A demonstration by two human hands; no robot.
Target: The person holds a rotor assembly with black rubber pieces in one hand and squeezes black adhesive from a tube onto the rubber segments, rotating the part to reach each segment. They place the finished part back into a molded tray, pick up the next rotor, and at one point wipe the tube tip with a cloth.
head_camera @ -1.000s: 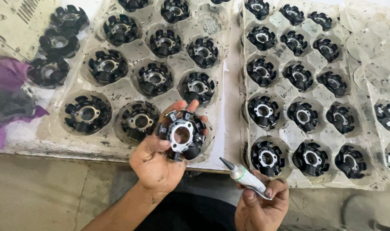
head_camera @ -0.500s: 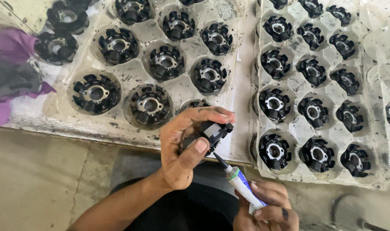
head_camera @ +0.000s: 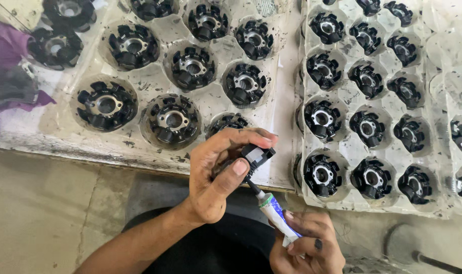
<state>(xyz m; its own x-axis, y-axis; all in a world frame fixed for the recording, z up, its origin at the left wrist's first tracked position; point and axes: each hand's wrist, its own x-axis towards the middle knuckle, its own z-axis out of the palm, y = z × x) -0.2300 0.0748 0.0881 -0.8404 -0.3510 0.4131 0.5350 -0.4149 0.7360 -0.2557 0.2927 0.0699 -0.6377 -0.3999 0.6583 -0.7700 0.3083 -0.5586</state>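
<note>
Your left hand [head_camera: 218,175] is closed around a black stator [head_camera: 255,153], thumb and fingers pinching it on edge, just in front of the left tray [head_camera: 63,134]. Your right hand [head_camera: 307,246], at 5 o'clock from the left, grips a small tube [head_camera: 277,218]; its black nozzle [head_camera: 252,186] points up toward 11 o'clock and touches the stator's underside. More black stators sit in the left tray's cups, and others fill the right tray [head_camera: 342,200] at 3 o'clock. A purple cloth [head_camera: 10,76] lies at 9 o'clock.
</note>
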